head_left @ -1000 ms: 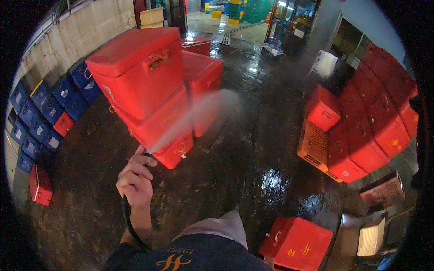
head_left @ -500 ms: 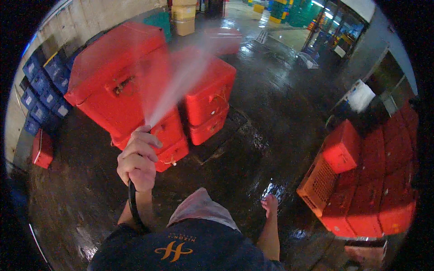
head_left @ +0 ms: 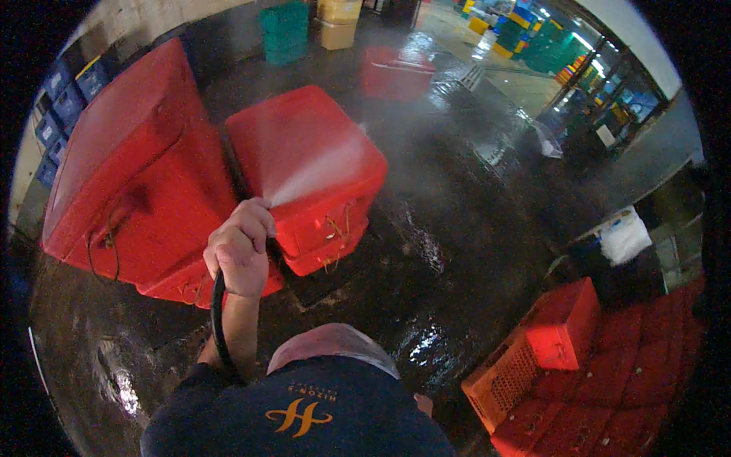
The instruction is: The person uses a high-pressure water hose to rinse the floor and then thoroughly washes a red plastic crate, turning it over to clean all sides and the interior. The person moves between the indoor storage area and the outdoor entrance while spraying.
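My left hand is closed around the end of a black hose, which runs back down past my forearm. A fan of water leaves the hose end and strikes the top of a red insulated box, part of a stack with rope handles on its side. To the left of that stack stands a larger red box, wet on top, also with a rope handle. Only a sliver of my right hand shows beside my dark shirt, its fingers hidden.
Stacked red boxes and an orange perforated crate stand at right, near a white bag. Blue crates line the left wall. Farther back are a green crate and another red box. The dark floor is wet.
The view has turned and shifted, so the red boxes sit farther left and lower. The spray now lands on the smaller stack's lid. My right hand has dropped mostly out of sight.
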Available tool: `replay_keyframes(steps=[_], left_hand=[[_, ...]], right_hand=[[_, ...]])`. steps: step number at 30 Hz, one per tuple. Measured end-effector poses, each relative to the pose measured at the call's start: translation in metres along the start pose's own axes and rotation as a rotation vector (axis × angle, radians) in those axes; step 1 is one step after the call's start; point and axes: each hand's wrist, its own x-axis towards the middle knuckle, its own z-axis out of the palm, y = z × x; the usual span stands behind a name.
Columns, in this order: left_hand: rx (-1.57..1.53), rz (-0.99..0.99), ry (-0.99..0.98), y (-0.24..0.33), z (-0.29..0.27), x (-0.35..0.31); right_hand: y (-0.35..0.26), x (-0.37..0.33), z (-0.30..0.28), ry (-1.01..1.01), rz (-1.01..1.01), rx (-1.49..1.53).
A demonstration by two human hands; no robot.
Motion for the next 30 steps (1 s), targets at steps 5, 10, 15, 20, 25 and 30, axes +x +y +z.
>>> replay_keyframes(steps=[5,10,15,20,25,30], left_hand=[[0.283,0.196,-0.064,-0.050,0.022,0.030],[0.515,0.218,0.040,-0.094,0.041,0.033],[0.739,0.094,0.195,-0.116,0.084,0.030],[0.701,0.047,0.489,-0.107,0.113,0.031],[0.494,0.083,0.698,-0.098,0.132,0.022],[0.357,0.252,0.911,-0.115,0.131,0.024]], right_hand=[[-0.089,0.040,-0.007,0.055,0.065,-0.024],[-0.237,0.151,-0.011,-0.070,0.040,-0.152],[-0.448,0.291,0.038,-0.446,0.033,-0.185],[-0.647,0.372,0.199,-0.355,-1.510,-1.750],[-0.736,0.371,0.383,-0.561,-0.584,-0.722],[-0.722,0.354,0.483,-0.736,-0.480,-0.978]])
